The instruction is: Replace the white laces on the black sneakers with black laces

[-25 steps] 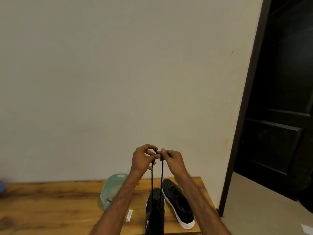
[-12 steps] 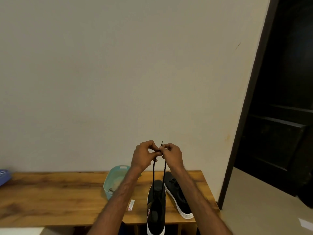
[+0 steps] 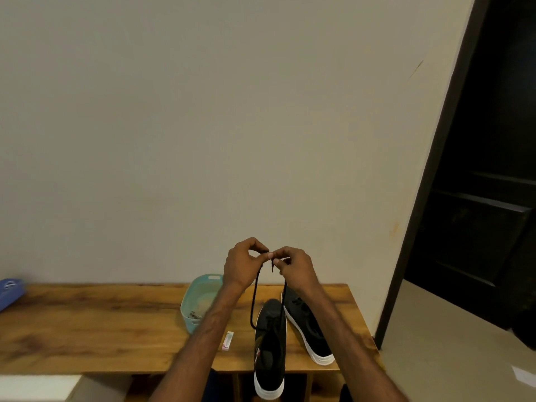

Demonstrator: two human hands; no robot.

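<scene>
Neither shoe showed white lacing. The left hand (image 3: 243, 264) and right hand (image 3: 295, 266), raised over the table (image 3: 87, 329), each pinched an end of the black lace (image 3: 254, 300). Its two strands ran down into the near sneaker (image 3: 269, 343), whose heel overhung the table's near edge. The far sneaker (image 3: 307, 323), just to its right, looked laced in black already. I judged only tightening and tying were left. A teal basket (image 3: 200, 297) stood left of the arms, with a small packet (image 3: 228, 340) near it. Nothing seemed in the way.
</scene>
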